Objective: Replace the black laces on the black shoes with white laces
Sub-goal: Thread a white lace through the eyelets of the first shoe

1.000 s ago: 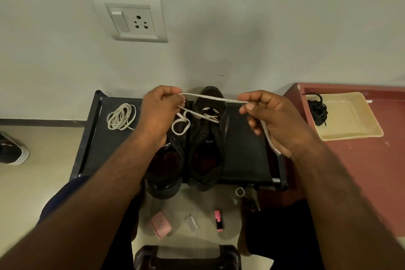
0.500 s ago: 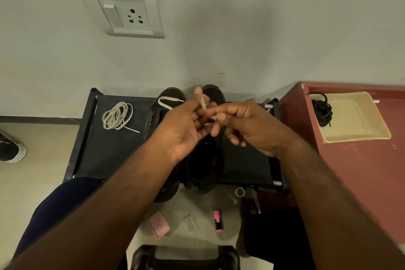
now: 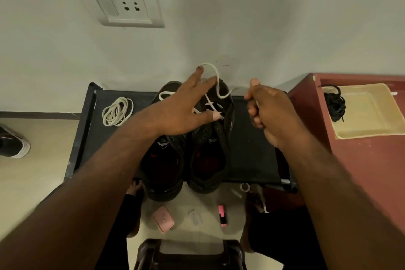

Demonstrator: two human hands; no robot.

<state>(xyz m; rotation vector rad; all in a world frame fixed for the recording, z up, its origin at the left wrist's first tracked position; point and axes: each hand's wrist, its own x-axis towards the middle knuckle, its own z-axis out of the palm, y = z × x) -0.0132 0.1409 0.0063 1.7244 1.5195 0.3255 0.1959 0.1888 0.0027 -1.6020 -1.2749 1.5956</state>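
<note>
I see a coiled spare lace (image 3: 117, 112) lying at the left end of the black rack (image 3: 87, 127). My left hand (image 3: 186, 107) is spread above the black shoes (image 3: 208, 160), with the white lace (image 3: 215, 85) looped over its raised fingertips. My right hand (image 3: 269, 112) pinches that lace with its fingers curled. At far right, the black laces (image 3: 334, 105) lie in the cream tray (image 3: 368, 125).

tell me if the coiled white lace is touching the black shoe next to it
Apart. The head view shows bare black stand between the coiled white lace and the nearer black shoe.
</note>
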